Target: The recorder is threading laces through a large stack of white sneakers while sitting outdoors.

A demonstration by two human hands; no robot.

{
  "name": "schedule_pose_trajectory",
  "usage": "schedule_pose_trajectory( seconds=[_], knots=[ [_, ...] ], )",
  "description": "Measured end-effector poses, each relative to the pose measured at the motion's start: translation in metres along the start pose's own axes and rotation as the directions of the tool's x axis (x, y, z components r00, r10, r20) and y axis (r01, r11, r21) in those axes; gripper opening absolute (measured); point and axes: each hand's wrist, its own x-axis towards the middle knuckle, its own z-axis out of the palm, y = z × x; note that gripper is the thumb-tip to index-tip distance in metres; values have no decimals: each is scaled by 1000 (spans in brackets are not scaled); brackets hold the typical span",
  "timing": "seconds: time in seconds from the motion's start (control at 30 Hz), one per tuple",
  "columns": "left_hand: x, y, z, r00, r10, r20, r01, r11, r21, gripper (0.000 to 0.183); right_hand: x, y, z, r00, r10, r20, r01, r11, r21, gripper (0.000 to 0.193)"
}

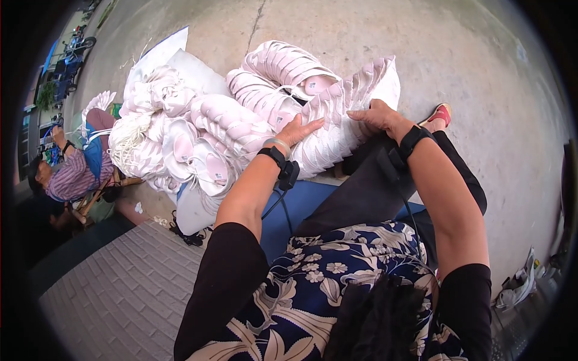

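A long row of nested pale pink and white shoe insoles (pixel 328 144) lies across my lap, its pieces overlapping like scales. My left hand (pixel 296 129) rests over the row's near-left part, thumb stretched to the right. Toward the far right end, my right hand (pixel 383 117) grips the same row, with its thumb pointing left and its other fingers partly hidden. Just beyond, a second curved row of insoles (pixel 283 60) touches the first. Left of my left hand, more bundled insoles (pixel 232 120) are heaped, some with small heel labels showing.
White strings (pixel 129 139) hang from the heap at left. Pale sheets (pixel 174 54) lie under and behind it. Another person in a striped shirt (pixel 77 168) sits at far left. A red shoe (pixel 444 112) shows at right; plastic bags (pixel 521 283) lie lower right.
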Motion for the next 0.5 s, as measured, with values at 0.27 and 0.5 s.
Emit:
schedule_pose_trajectory(
  seconds=[0.27,0.5],
  knots=[
    [-52,25,31,984,-111,-137,84,978,-193,78,-12,-7,-3,987,-94,-128,64,973,-222,43],
    [-20,-55,36,993,17,-114,-23,998,-53,77,-14,0,26,943,-332,28,316,862,-396,38]
  ],
)
